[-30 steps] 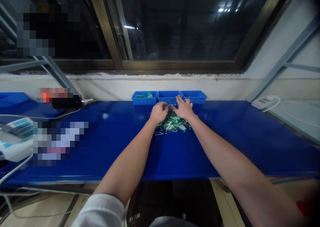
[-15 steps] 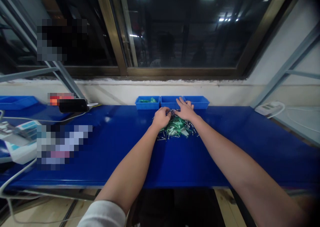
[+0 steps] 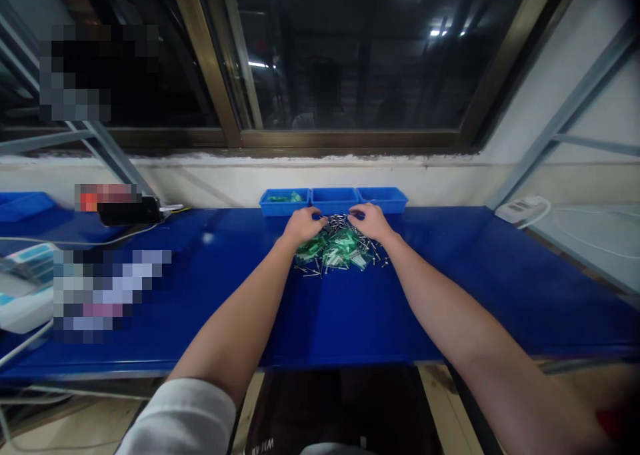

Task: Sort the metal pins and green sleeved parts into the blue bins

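A heap of loose metal screws mixed with small green plastic packets lies on the blue table. My left hand rests at the heap's far left side, its fingers curved and parted from the thumb. Opposite it, my right hand is at the far right side, also curved with thumb and fingers apart. Screws lie between the two hands, and neither visibly grips one. The fingertips are partly lost among the screws.
Three blue bins stand along the wall: the left bin has green packets inside, then a middle bin and a right bin. A phone leans at left, near a white scale. A power strip sits at right.
My hands have drawn farther apart around the heap. My right hand has come back from the bins' front edge, and its raised fingers are now curled down toward the screws.
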`<state>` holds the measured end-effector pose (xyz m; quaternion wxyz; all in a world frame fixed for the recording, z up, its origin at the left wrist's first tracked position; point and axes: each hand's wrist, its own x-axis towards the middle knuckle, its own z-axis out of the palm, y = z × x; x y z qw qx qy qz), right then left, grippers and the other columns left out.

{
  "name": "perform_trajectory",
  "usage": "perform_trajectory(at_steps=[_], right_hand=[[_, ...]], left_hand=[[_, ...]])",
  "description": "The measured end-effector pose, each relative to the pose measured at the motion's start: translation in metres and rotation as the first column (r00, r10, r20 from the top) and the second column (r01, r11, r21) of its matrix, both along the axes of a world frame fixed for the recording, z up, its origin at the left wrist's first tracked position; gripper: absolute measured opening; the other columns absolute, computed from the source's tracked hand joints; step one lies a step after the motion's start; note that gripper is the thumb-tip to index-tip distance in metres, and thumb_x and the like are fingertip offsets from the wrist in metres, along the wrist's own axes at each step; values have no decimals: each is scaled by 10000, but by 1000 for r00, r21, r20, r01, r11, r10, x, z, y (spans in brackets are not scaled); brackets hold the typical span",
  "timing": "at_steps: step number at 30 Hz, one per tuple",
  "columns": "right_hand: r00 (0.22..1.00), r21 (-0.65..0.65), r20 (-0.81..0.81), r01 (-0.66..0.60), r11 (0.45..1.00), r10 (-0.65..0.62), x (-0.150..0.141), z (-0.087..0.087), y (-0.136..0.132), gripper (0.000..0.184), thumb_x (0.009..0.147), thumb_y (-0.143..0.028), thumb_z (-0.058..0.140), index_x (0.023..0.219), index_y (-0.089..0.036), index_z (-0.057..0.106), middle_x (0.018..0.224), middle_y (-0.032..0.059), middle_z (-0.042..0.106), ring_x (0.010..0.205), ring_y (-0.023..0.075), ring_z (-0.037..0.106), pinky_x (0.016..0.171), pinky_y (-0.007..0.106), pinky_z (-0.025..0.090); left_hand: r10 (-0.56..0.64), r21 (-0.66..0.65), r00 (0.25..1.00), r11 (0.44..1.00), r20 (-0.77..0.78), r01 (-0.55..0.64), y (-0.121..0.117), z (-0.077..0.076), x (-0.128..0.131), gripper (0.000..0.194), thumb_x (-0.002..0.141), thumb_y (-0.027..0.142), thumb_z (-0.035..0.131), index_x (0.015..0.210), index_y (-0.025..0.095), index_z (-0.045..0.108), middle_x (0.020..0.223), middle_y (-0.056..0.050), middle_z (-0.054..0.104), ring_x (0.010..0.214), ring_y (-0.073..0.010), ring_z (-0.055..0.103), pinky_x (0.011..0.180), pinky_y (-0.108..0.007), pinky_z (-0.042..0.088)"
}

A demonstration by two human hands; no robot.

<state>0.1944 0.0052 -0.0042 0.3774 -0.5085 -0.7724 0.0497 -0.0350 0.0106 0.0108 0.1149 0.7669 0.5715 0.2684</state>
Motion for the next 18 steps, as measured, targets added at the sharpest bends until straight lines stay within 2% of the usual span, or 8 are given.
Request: perform_trajectory(at_steps=[4,10,14,18], right_hand=[[999,-51,7,-47,998,48,-4,-2,-5,285,823,-307,650,1053,-178,757,1006,70,773,996,231,674,943,369,506],[998,-118,55,-25,993,31,-9,-7,-6,269,830,-317,668,1048,-191,763,1063,72,766,1032,239,678,978,383,498],[996,-110,-86,-28,994,19,-22,-8,-3,236,867,-337,623,965,-181,771,997,67,776,957,220,696,915,341,509],[958,-31,-285,22,999,-30,-28,0,0,366,929,-430,519,913,-150,755,909,54,767,886,210,682,847,321,499]], left_hand=[[-117,56,992,991,-53,120,15,-5,-7,388,851,433,616,1141,211,746,1215,-75,729,1157,-287,661,1043,-351,486],[-152,61,985,986,-81,157,24,-25,-11,343,861,380,606,1110,207,767,1170,-90,742,1111,-295,679,1014,-377,511],[-140,75,986,986,-92,147,21,-28,-3,352,875,362,584,1128,190,760,1195,-105,732,1128,-312,668,1024,-397,499],[-59,136,998,989,-1,58,15,-21,0,318,913,318,530,1082,181,762,1116,-97,758,1078,-284,685,990,-360,504]])
